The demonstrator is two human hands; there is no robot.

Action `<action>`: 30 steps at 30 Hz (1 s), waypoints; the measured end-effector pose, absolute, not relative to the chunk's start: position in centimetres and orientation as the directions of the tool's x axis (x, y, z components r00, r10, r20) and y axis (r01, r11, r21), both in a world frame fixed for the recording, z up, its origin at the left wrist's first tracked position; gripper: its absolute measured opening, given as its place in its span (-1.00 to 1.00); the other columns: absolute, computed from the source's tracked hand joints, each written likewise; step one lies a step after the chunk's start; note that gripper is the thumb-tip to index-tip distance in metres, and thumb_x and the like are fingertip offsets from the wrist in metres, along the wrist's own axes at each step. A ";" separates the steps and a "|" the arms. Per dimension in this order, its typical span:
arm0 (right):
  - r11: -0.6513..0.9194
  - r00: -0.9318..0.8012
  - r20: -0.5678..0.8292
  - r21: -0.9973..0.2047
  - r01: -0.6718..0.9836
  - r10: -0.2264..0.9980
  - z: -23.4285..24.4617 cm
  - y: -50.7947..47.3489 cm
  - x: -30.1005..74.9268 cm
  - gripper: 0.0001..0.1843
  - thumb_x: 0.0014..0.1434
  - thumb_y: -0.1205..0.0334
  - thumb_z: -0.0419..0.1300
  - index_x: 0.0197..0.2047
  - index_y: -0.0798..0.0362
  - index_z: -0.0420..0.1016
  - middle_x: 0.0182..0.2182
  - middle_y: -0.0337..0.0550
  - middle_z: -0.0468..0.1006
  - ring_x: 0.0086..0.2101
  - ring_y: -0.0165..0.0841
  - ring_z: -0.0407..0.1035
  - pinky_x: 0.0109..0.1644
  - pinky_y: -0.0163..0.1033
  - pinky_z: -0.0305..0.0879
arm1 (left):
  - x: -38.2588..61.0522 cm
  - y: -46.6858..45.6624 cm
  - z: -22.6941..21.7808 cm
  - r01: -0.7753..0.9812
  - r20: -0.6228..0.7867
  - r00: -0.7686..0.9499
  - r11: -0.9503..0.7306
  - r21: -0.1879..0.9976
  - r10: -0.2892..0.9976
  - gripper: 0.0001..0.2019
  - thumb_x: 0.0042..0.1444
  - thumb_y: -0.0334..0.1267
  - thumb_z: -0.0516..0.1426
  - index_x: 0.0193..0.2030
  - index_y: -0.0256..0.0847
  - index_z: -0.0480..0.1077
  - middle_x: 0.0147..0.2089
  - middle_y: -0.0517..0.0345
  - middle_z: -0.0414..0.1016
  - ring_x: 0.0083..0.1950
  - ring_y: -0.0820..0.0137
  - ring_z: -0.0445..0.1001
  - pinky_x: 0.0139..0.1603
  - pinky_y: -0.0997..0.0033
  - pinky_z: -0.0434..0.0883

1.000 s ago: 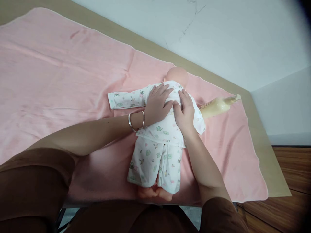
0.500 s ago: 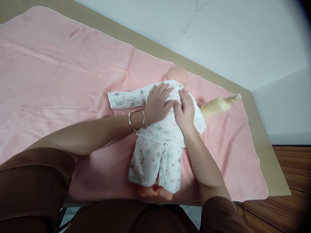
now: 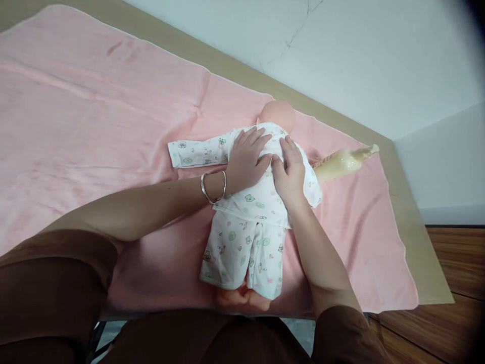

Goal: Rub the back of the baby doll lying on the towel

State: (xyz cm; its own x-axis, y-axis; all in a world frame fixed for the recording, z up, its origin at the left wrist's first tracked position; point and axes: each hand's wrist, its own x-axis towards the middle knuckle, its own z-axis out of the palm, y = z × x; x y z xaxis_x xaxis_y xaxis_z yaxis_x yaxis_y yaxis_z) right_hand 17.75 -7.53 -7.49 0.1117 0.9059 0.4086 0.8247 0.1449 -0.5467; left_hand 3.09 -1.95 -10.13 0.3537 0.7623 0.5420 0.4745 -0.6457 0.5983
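A baby doll [image 3: 250,202] lies face down, its bald head pointing away from me and its feet toward me. It wears a white printed top and matching trousers [image 3: 229,247]. Flat on the left of its upper back rests my left hand [image 3: 246,161], fingers spread, with a silver bangle at the wrist. My right hand [image 3: 290,174] lies on the right side of the back, fingers stretched out, thumb close to the left thumb. The doll's left sleeve reaches out sideways. Its face is hidden.
Underneath is a pink blanket [image 3: 113,111] spread over a tan table [image 3: 428,263]. A pale yellow bottle [image 3: 339,164] with a pump top lies on its side right of the doll. A white wall [image 3: 359,65] stands behind the table; wooden flooring [image 3: 458,273] shows at right.
The whole view has shifted very slightly. Both hands stay on the doll's back in practically the same place.
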 end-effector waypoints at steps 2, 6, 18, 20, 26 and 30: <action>0.143 0.112 0.407 -0.546 0.825 0.907 -7.5 -7.5 17.8 -0.46 0.33 0.10 0.04 0.34 -0.06 0.35 0.42 -0.06 0.28 0.44 -0.11 0.09 0.51 0.28 0.02 | 3.1 -2.0 -10.1 0.471 0.539 0.356 -0.644 0.602 0.764 -0.59 0.42 -0.08 0.01 0.31 -0.15 0.31 0.43 -0.06 0.29 0.50 0.08 0.15 0.55 -0.12 0.02; 0.136 0.114 0.396 -0.549 0.824 0.911 -7.4 -7.5 17.7 -0.47 0.34 0.09 0.02 0.34 -0.11 0.33 0.43 -0.10 0.27 0.44 -0.11 0.08 0.50 0.29 0.02 | 3.0 -1.9 -10.1 0.470 0.536 0.359 -0.644 0.604 0.764 -0.59 0.43 -0.06 0.01 0.32 -0.12 0.31 0.43 -0.04 0.30 0.50 0.09 0.15 0.56 -0.12 0.01; -0.039 0.228 0.287 -0.541 0.840 0.930 -7.6 -6.9 18.0 -0.36 0.37 -0.07 0.00 0.43 -0.07 0.18 0.50 0.09 0.07 0.50 0.14 -0.22 0.42 0.63 -0.35 | 3.6 -1.6 -10.5 0.571 0.459 0.292 -0.538 0.620 0.839 -0.33 0.26 -0.01 0.16 0.41 -0.30 0.19 0.51 -0.28 0.10 0.56 -0.16 -0.04 0.54 -0.28 -0.11; -0.011 0.188 0.288 -0.521 0.854 0.939 -7.6 -6.7 18.6 -0.33 0.37 -0.10 0.00 0.44 -0.01 0.17 0.50 0.13 0.07 0.50 0.11 -0.19 0.45 0.56 -0.33 | 3.4 -1.2 -10.4 0.583 0.460 0.326 -0.558 0.590 0.826 -0.33 0.25 -0.02 0.17 0.40 -0.32 0.20 0.50 -0.30 0.13 0.55 -0.15 -0.01 0.54 -0.27 -0.10; 0.214 -0.021 0.406 -0.437 0.874 0.914 -7.5 -6.6 19.6 -0.44 0.44 -0.06 -0.08 0.40 -0.09 0.27 0.46 -0.03 0.22 0.47 -0.11 0.02 0.52 0.38 -0.17 | 2.7 -0.5 -10.1 0.537 0.531 0.399 -0.660 0.526 0.748 -0.47 0.31 -0.05 0.11 0.36 -0.20 0.27 0.44 -0.15 0.27 0.52 0.00 0.13 0.52 -0.16 0.05; 0.279 -0.044 0.507 -0.397 0.875 0.861 -7.7 -7.0 19.1 -0.52 0.44 0.03 -0.08 0.26 -0.09 0.48 0.36 -0.12 0.39 0.40 -0.19 0.19 0.49 0.23 0.13 | 2.5 -0.9 -9.7 0.447 0.602 0.468 -0.761 0.470 0.647 -0.61 0.38 -0.18 -0.02 0.25 -0.18 0.38 0.37 -0.08 0.39 0.45 0.11 0.27 0.50 -0.13 0.15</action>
State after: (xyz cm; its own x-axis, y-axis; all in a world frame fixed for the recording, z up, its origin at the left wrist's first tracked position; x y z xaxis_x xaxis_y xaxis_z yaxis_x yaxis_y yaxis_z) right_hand 19.09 -7.02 -7.69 -0.0439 0.8606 0.5075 0.8746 0.2786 -0.3967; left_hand 2.48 -0.85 -9.72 0.4678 0.6469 0.6022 0.4472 -0.7609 0.4701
